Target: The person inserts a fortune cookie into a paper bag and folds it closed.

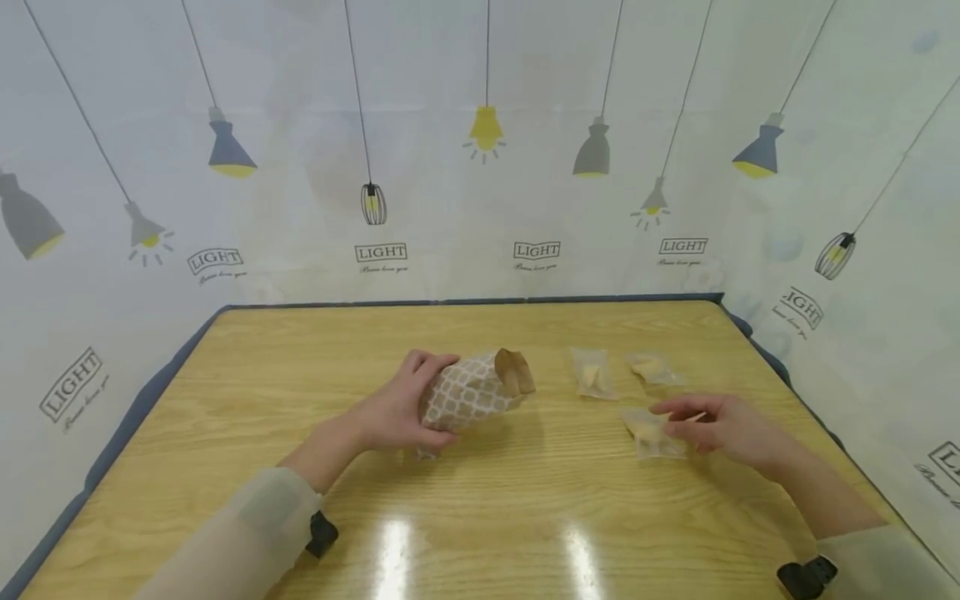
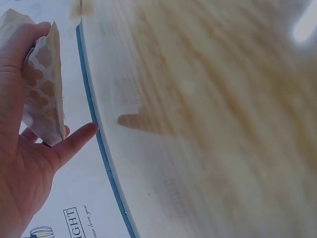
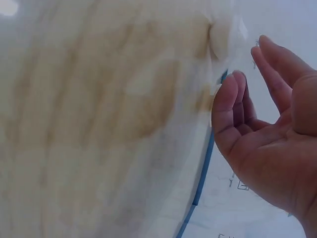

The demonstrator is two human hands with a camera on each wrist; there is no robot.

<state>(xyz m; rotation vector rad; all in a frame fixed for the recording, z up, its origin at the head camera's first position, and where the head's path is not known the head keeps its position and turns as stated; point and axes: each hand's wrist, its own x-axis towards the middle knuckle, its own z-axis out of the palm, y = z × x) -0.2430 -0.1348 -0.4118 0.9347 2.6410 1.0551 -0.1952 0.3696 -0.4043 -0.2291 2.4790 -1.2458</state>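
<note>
A brown paper bag with a white lattice pattern [image 1: 468,390] is gripped by the left hand [image 1: 393,408], its open mouth tilted up and to the right. In the left wrist view the bag [image 2: 43,91] lies between the thumb and fingers of the left hand [image 2: 29,163]. Over the nearest of three small clear packets [image 1: 648,435] hovers the right hand [image 1: 738,433], fingers bent and parted; whether they touch it I cannot tell. The right wrist view has the right hand [image 3: 277,134] with a gap between thumb and fingers.
Two more clear packets with pale yellowish pieces, one upright-lying [image 1: 593,373] and one slanted [image 1: 652,368], lie farther back on the wooden table [image 1: 300,350]. A wall sheet printed with lamps [image 1: 450,275] rises behind the table's dark-edged back side.
</note>
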